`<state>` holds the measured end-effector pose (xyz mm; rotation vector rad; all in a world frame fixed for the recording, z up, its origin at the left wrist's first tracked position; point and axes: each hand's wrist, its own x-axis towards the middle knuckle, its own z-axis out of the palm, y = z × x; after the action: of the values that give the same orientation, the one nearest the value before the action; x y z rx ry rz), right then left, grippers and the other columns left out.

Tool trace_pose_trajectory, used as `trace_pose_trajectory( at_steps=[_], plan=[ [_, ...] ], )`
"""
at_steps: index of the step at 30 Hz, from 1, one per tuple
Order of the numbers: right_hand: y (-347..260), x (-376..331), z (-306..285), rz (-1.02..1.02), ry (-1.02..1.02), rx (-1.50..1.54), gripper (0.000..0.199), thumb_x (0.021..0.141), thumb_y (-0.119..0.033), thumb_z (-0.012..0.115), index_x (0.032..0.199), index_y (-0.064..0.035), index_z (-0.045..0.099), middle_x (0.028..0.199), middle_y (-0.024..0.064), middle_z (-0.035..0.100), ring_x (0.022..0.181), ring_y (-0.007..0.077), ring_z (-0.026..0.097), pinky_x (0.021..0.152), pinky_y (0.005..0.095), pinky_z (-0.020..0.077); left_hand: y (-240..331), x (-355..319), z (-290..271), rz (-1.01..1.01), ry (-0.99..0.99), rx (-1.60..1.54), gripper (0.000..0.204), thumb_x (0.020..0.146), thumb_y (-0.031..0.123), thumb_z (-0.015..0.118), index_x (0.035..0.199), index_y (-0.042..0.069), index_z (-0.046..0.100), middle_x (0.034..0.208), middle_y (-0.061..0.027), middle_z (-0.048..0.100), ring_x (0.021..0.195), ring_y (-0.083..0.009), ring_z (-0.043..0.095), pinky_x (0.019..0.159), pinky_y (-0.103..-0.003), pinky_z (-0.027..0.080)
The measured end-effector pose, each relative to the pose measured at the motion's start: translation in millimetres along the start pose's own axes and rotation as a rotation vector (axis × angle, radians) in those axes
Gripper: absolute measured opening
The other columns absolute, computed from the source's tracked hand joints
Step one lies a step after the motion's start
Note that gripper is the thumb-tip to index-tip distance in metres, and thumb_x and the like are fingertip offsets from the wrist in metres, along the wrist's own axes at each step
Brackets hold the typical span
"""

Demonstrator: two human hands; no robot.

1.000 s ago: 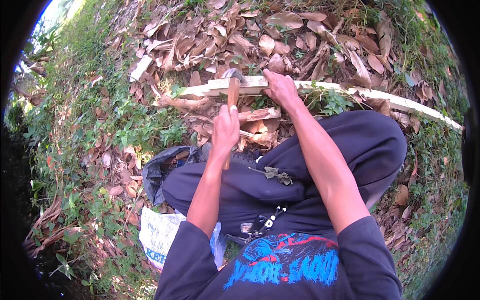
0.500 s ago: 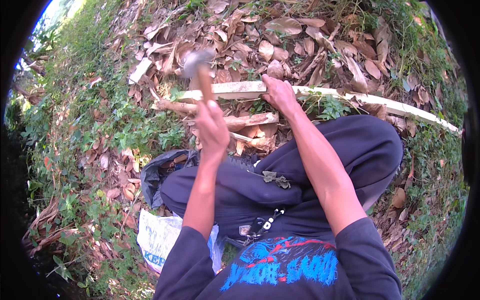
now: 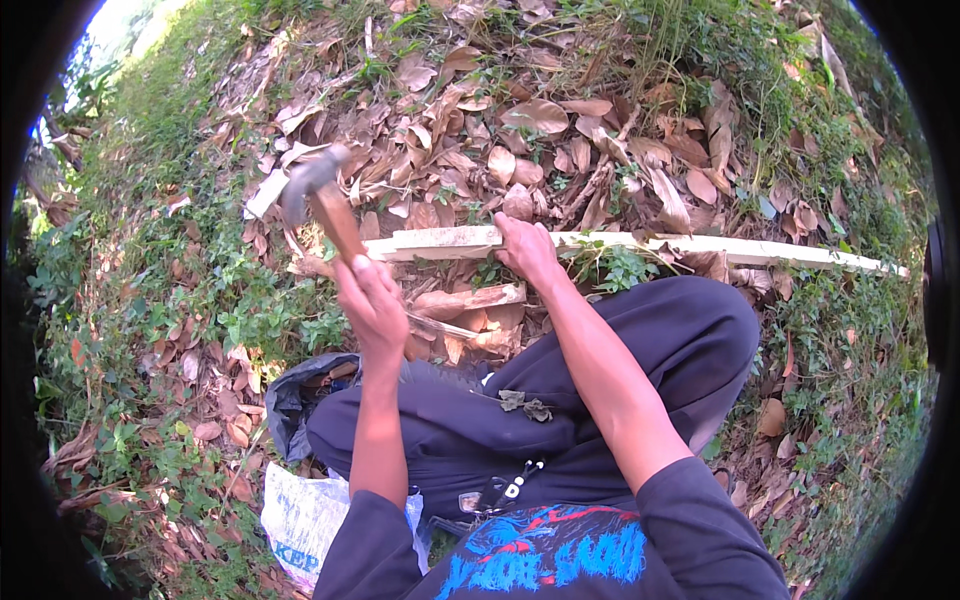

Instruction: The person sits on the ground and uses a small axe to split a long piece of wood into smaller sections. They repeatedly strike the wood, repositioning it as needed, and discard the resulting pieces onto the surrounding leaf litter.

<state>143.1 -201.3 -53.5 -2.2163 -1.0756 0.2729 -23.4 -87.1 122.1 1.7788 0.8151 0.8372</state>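
My left hand (image 3: 375,305) is closed around the wooden handle of a hammer (image 3: 337,220). The hammer is raised and tilted left, its metal head in the air beyond the left end of a long, pale wooden strip (image 3: 740,250). That strip lies crosswise in front of my legs. Near its left end, a shorter pale piece (image 3: 445,238) seems to lie along it. My right hand (image 3: 527,250) grips the wood at this spot, fingers over the far edge. Just nearer to me, rough split wood pieces (image 3: 470,302) rest on the ground.
My crossed legs in dark trousers (image 3: 640,360) fill the near middle. Left of them are a dark plastic bag (image 3: 290,410) with things inside and a white sack (image 3: 305,510). Dry leaves (image 3: 540,115) and low green plants (image 3: 290,315) cover the ground around.
The hammer in my left hand has swung left, away from over the strip. My right hand stays on the wood. The whole view has shifted and turned slightly.
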Motion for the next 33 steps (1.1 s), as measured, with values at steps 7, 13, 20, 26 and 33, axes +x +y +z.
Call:
trace_pose_trajectory(
  at_steps=[7, 13, 20, 26, 33],
  plan=[
    [-1, -1, -5, 0.044, -0.050, -0.022, 0.051, 0.072, -0.018, 0.080, 0.111, -0.0116, 0.047, 0.098, 0.0120, 0.067, 0.096, 0.0350, 0.065, 0.078, 0.0497, 0.0464, -91, -13, 0, -0.190, -0.371, 0.472, 0.036, 0.104, 0.034, 0.040, 0.095, 0.000, 0.050, 0.072, -0.0210, 0.061, 0.054, -0.0370, 0.060, 0.047, -0.047, 0.044],
    [-6, 1, -8, 0.106, -0.104, -0.061, 0.050, 0.074, -0.018, 0.079, 0.115, -0.0100, 0.052, 0.103, 0.0136, 0.066, 0.100, 0.0335, 0.063, 0.086, 0.0477, 0.0451, -85, -15, 9, -0.574, -0.239, 0.004, 0.029, 0.104, 0.034, 0.043, 0.095, 0.006, 0.046, 0.066, -0.0013, 0.048, 0.046, -0.0093, 0.047, 0.039, -0.027, 0.039],
    [-31, -13, -14, 0.183, 0.106, -0.091, 0.044, 0.078, -0.021, 0.076, 0.118, -0.0082, 0.063, 0.121, 0.0163, 0.048, 0.112, 0.0353, 0.050, 0.094, 0.0460, 0.0441, -111, -20, 29, -0.663, -0.202, -0.188, 0.024, 0.098, 0.019, 0.051, 0.103, -0.003, 0.042, 0.074, -0.0076, 0.055, 0.056, -0.0186, 0.061, 0.048, -0.033, 0.054],
    [-94, -72, -62, 0.141, -0.281, 0.208, 0.043, 0.085, -0.028, 0.072, 0.118, -0.0016, 0.061, 0.109, 0.0225, 0.057, 0.100, 0.0364, 0.060, 0.088, 0.0464, 0.0485, -132, -34, 37, -0.574, -0.317, 0.213, 0.044, 0.092, 0.029, 0.059, 0.112, -0.008, 0.049, 0.088, -0.0242, 0.070, 0.090, -0.0351, 0.071, 0.083, -0.044, 0.054],
    [-85, -73, -32, 0.193, -0.451, 0.389, 0.087, 0.080, -0.025, 0.076, 0.147, 0.0076, 0.029, 0.116, 0.0262, 0.062, 0.107, 0.0358, 0.064, 0.096, 0.0436, 0.0501, -101, -35, 40, -0.362, -0.356, 0.364, 0.049, 0.088, 0.036, 0.063, 0.113, -0.003, 0.048, 0.093, -0.0311, 0.065, 0.091, -0.0485, 0.064, 0.081, -0.054, 0.050]
  ],
)
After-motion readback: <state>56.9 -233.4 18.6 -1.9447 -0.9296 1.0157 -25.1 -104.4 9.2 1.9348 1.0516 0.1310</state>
